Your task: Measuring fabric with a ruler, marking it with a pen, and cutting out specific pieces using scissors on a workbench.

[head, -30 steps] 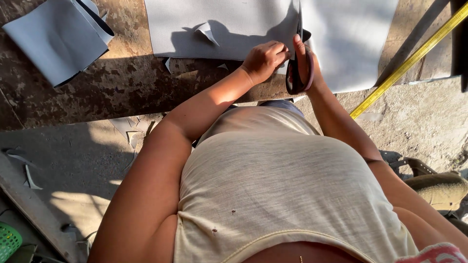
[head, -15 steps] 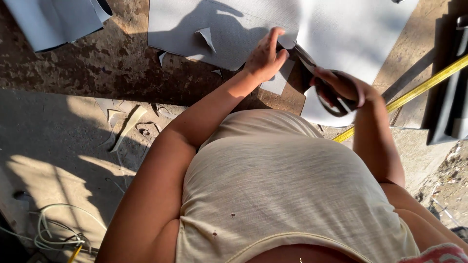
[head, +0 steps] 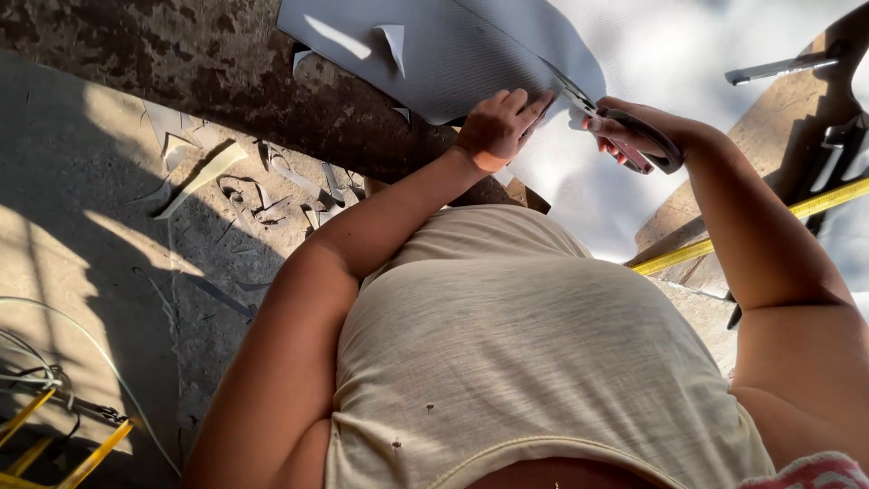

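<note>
A large pale grey sheet [head: 453, 63] lies across a rough dark work surface [head: 181, 63] in front of me. My left hand [head: 498, 127] presses on the sheet's near edge, fingers spread flat next to the cut line. My right hand [head: 634, 136] is closed around the dark handles of a pair of shears [head: 593, 109], whose blades bite into the sheet just right of my left fingertips. The cut runs in a curve away from me. My cream top fills the lower middle of the view.
Pale offcut strips [head: 204, 172] litter the concrete floor at left. A yellow tape measure [head: 815, 204] runs diagonally at right beside a wooden board [head: 797, 100]. Cables and a yellow frame [head: 54, 426] lie at lower left. A metal tool [head: 778, 68] rests at upper right.
The view has swung left and down. My right hand with the shears has moved up to the sheet beside my left hand, and the blades now meet the sheet.
</note>
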